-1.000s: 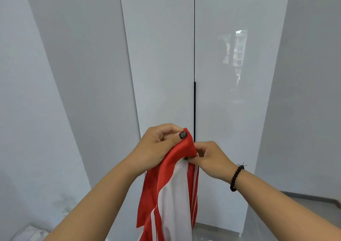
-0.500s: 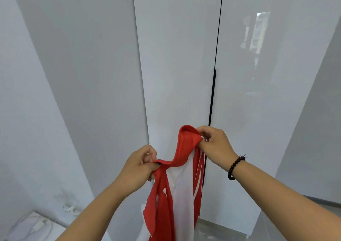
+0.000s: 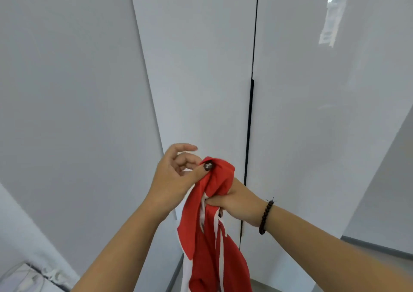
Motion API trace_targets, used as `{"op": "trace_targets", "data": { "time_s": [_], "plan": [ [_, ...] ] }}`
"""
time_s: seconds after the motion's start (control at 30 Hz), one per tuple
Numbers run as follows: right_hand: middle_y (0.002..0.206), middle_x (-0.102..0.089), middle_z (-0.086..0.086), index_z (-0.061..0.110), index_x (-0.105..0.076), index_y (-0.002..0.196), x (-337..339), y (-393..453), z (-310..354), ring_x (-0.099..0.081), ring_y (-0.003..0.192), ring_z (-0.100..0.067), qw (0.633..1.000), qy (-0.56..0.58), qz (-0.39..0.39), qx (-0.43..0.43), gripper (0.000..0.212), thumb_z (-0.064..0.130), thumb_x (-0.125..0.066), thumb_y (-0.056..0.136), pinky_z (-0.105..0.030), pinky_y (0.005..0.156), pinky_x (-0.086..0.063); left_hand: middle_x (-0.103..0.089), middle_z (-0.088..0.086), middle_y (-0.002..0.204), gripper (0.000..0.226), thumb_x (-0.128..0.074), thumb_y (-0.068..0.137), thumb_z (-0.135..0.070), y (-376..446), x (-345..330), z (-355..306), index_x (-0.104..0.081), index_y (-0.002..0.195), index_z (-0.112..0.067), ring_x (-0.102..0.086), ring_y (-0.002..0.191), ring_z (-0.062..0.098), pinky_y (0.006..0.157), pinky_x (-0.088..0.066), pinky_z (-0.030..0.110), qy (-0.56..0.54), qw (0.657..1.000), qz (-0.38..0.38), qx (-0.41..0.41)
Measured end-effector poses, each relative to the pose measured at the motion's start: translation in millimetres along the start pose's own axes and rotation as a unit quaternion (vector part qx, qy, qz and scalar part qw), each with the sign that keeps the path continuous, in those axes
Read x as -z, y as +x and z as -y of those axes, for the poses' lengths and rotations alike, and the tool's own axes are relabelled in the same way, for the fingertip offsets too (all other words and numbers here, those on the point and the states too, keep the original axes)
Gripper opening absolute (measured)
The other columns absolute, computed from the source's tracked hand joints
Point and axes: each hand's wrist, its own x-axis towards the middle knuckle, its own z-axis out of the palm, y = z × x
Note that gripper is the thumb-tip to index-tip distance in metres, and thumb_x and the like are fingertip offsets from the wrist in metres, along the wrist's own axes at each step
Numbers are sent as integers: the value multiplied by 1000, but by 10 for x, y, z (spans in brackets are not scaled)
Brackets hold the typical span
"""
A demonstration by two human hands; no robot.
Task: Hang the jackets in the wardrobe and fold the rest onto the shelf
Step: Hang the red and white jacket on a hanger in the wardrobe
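Holding a red-and-white garment [image 3: 210,242] up in front of the closed wardrobe [image 3: 201,68], I am seeing it droop straight down from both hands, so I am judging it light, thin and very soft, likely a little slippery. My right hand [image 3: 237,202] is clenching a bunched handful near the top, fingers wrapped round the cloth. My left hand [image 3: 176,175] is pinching the uppermost red edge under the thumb, the other fingers curling loosely above it. I am thinking the best hold is at two separate points along that top edge, so the cloth spreads flat instead of bunching. The wardrobe doors are sitting shut, meeting at a dark handle strip [image 3: 249,130], so I am unable to tell what is inside, shelf or rail.
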Motion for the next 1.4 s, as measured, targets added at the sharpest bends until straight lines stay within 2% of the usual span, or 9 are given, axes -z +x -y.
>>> {"op": "trace_targets", "data": {
  "time_s": [0.13,0.2,0.33,0.57,0.73,0.97,1.13,1.27,1.4],
  "plan": [
    [87,-69,-16,3,-69,98,246,111,262,-68,80,-24,993,100,-30,49,20,-8,-57,87,-33,73,-56,-66,6,126,104,-90,50,-54,51,1,304,-46,138,-22,-66,112,24,88,-55,31,-137,988,71,30],
    [101,-69,-23,4,-69,101,328,233,406,-67,96,-36,985,154,-47,69,19,-5,-58,88,-46,87,-55,-69,4,120,90,-91,46,-57,-33,-58,466,-58,126,-33,-68,107,25,85,-57,33,-71,991,102,49],
    [88,-73,-13,13,-76,82,469,469,573,-71,84,-24,967,226,-57,99,18,-1,-65,82,-41,83,-57,-75,-6,101,59,-95,52,-37,-279,-365,901,-68,104,-42,-72,94,15,74,-58,22,22,987,78,137],
    [100,-74,-11,5,-68,106,910,765,223,-71,91,-24,945,268,-181,40,21,1,-65,85,-36,76,-59,-77,-7,91,34,-84,72,-15,63,-444,1159,-71,102,-27,-73,82,11,69,-57,22,-25,971,-118,206],
    [110,-72,-2,19,-57,123,1309,819,-148,-69,98,-19,959,224,-168,-30,44,10,-71,82,-36,86,-53,-77,0,91,24,-76,76,-10,493,-168,867,-75,97,-21,-74,83,15,62,-55,20,-128,956,-206,164],
    [108,-62,-3,14,-43,129,1516,1412,-293,-61,100,-18,924,59,-367,-89,53,5,-67,83,-31,85,-52,-76,-5,97,32,-76,78,-35,970,77,901,-70,109,-25,-72,90,19,77,-55,33,-185,927,-257,202],
    [104,-50,-3,14,-43,117,1342,1861,-505,-55,87,-16,866,-120,-480,-69,44,6,-65,80,-14,60,-35,-72,-2,102,55,-78,66,-48,1174,385,1278,-64,115,-27,-68,93,22,73,-54,32,-186,921,-224,260],
    [116,-35,-3,13,-42,114,1196,1937,-638,-48,73,-9,828,-121,-541,-86,41,5,-62,79,-24,64,-43,-72,5,105,60,-77,71,-44,1310,568,1460,-63,123,-18,-68,95,29,88,-55,45,-171,916,-205,300],
    [116,-39,-1,11,-42,120,1020,2065,-665,-54,89,-24,800,-112,-578,-119,48,6,-62,77,-38,76,-50,-72,5,106,54,-74,80,-43,1508,783,1627,-61,125,-17,-69,94,27,88,-55,44,-151,924,-154,317]
  ]
}}
